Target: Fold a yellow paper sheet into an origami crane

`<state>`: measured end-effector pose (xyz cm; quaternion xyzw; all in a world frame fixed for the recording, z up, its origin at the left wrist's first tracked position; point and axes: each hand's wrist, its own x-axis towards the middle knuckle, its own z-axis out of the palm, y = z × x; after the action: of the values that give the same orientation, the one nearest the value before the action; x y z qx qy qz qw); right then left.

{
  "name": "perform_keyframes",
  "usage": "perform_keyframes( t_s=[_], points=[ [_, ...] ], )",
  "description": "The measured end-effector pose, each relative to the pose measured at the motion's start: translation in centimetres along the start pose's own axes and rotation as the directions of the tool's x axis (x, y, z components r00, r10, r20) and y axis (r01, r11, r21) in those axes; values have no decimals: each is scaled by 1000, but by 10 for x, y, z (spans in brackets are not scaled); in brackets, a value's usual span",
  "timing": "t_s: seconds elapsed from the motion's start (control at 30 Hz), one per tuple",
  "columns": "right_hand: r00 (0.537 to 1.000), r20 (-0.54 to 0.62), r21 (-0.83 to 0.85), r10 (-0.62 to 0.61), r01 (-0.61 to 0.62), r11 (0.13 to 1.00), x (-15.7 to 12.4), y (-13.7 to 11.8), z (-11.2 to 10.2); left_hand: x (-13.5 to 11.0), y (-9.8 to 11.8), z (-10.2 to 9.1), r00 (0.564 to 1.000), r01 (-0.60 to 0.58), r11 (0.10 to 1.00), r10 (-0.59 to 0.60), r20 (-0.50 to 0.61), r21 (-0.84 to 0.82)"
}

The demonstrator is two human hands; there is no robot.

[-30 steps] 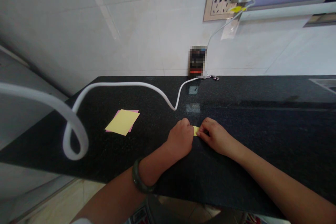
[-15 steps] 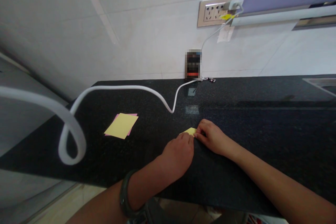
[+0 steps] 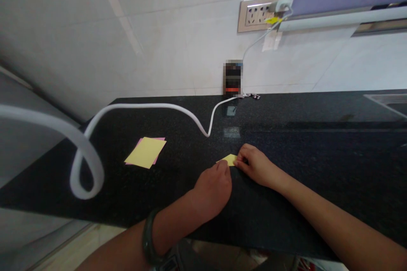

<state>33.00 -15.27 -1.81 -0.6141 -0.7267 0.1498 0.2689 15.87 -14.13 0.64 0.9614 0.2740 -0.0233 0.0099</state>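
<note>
Two hands at a small, pointed piece of yellow paper (image 3: 231, 159) on a glossy black speckled counter (image 3: 181, 169).

In the head view, the right hand (image 3: 255, 166) pinches the small yellow piece's right end between thumb and forefinger; the left hand (image 3: 214, 188), wearing a round dark green bangle (image 3: 148, 237), covers the near left part, its fingers curled onto the paper, though whether they pinch or merely press I cannot tell; well to the left, a flat square yellow sheet (image 3: 146, 152) lies over a pink sheet (image 3: 162, 139) showing at the edges; behind, a thick white tube-like cord (image 3: 149, 106) runs from a loop at left to the foot of a dark, pixelated upright block (image 3: 233, 78) by the pale tiled wall (image 3: 178, 51).
</note>
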Motion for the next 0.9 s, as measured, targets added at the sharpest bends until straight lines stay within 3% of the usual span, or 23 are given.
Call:
perform_keyframes(
  t_s=[0.17,0.3,0.53,0.9],
  points=[
    [1000,-10,7,-11,11,1000,1,1,2,0,2,-4,999,-2,1000,1,-38,-23],
    [1000,-17,5,-4,5,1000,1,1,2,3,5,-3,999,39,999,-39,1,8],
    [1000,2,2,-10,10,1000,1,0,-1,3,3,-2,1000,-19,997,20,-11,77],
    [988,-12,-202,157,-156,967,-5,-3,0,3,3,5,995,-46,996,53,-82,75]
  ],
)
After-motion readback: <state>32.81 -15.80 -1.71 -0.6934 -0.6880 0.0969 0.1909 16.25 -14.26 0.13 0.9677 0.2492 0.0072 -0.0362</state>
